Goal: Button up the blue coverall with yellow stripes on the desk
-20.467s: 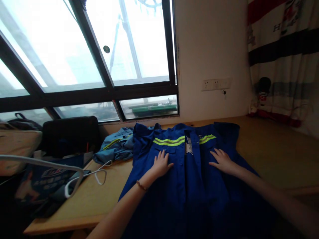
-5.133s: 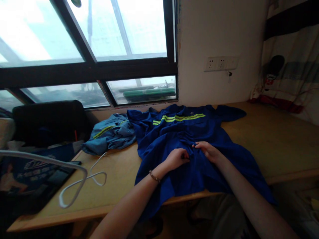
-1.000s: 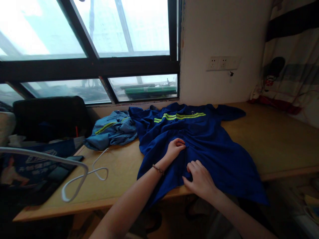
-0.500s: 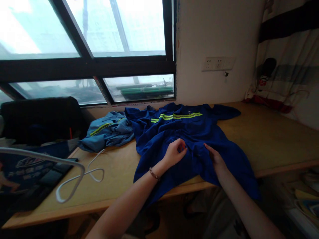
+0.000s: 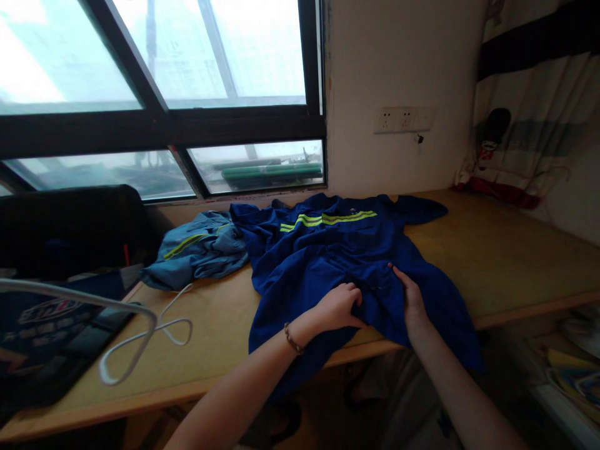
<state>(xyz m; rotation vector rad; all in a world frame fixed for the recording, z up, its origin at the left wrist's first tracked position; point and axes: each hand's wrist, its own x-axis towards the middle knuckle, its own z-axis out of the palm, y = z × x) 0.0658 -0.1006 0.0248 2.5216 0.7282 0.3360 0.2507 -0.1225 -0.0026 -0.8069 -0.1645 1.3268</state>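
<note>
A dark blue work coverall point(image 5: 323, 265) with yellow reflective stripes across its chest lies spread out and rumpled. Its lower part hangs over the table's front edge. My left hand point(image 5: 340, 306), with a bracelet at its wrist, is closed on the coverall's cloth near that edge, fingers curled and thumb pointing right. To its right, my right hand point(image 5: 412, 303) rests against the coverall with one digit stretched up and left. Its other fingers are mostly hidden. Beside the coverall on the left lies a crumpled lighter blue garment point(image 5: 201, 250) with a yellow stripe.
A white cable point(image 5: 175, 334) loops over the left of the wooden table point(image 5: 492, 269). Further left are a black bag-like object point(image 5: 75, 225) and a dark printed item point(image 5: 51, 319). A window stands behind, with wall sockets point(image 5: 403, 119) and a curtain point(image 5: 529, 131) to the right.
My left hand has moved down toward the table's front edge, and its fingers have closed on the cloth. My right hand stays about where it was. The view has shifted slightly.
</note>
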